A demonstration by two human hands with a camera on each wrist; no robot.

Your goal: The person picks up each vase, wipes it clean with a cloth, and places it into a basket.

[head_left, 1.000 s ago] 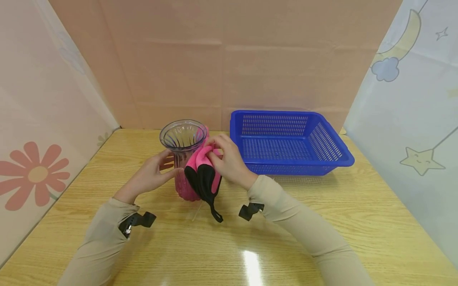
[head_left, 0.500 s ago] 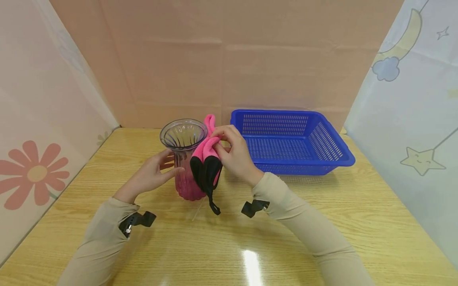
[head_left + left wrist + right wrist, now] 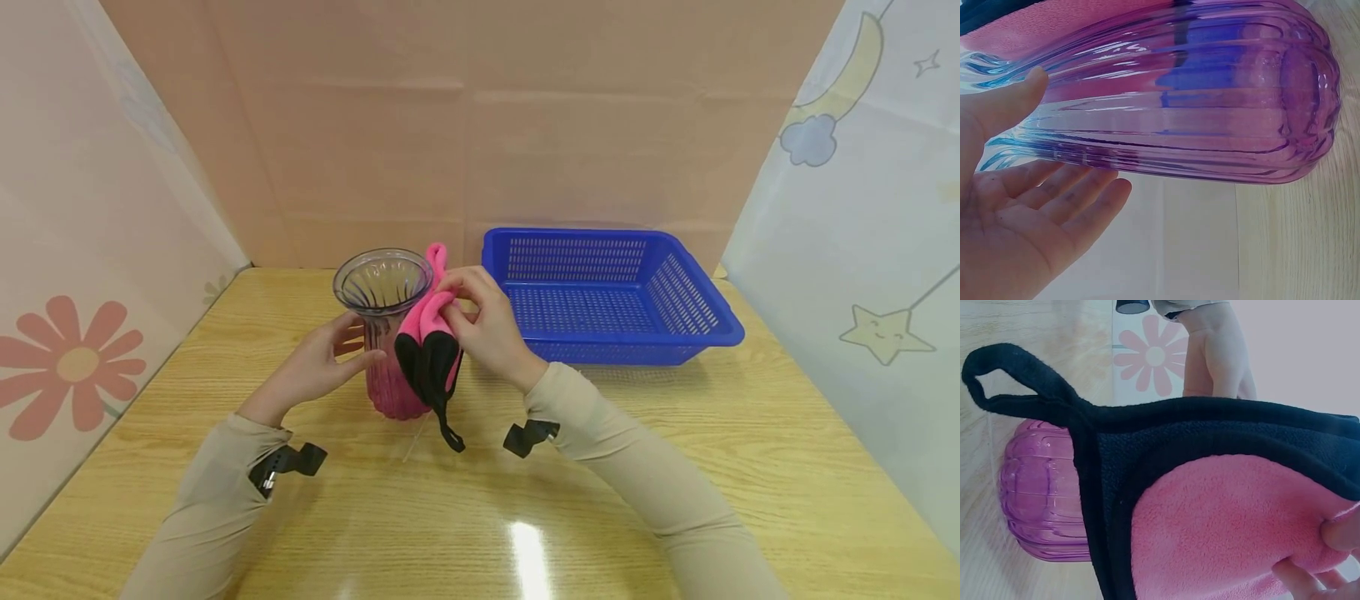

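Observation:
A fluted glass vase (image 3: 386, 387), clear at the flared rim and pink toward the base, stands upright on the table. My left hand (image 3: 322, 362) holds its left side, thumb in front and fingers behind; the left wrist view has the thumb tip and fingertips against the ribbed glass (image 3: 1222, 94). Between thumb and fingers my right hand (image 3: 486, 325) pinches a pink fleecy cloth (image 3: 414, 323) with black trim and a hanging loop, at the vase's right side. This cloth (image 3: 1210, 519) covers part of the vase in the right wrist view, so their contact is hard to judge.
A blue perforated plastic basket (image 3: 600, 353) stands behind and right of the hands, nothing visible inside it. A thin pale stick-like thing (image 3: 412, 446) lies before the vase on the wooden table (image 3: 637, 500). Printed sheets hang on three sides.
My right hand has lifted the cloth up along the vase's right side, then shifted slightly back left. Its pink top end now shows above the hand. The left hand and vase stay put.

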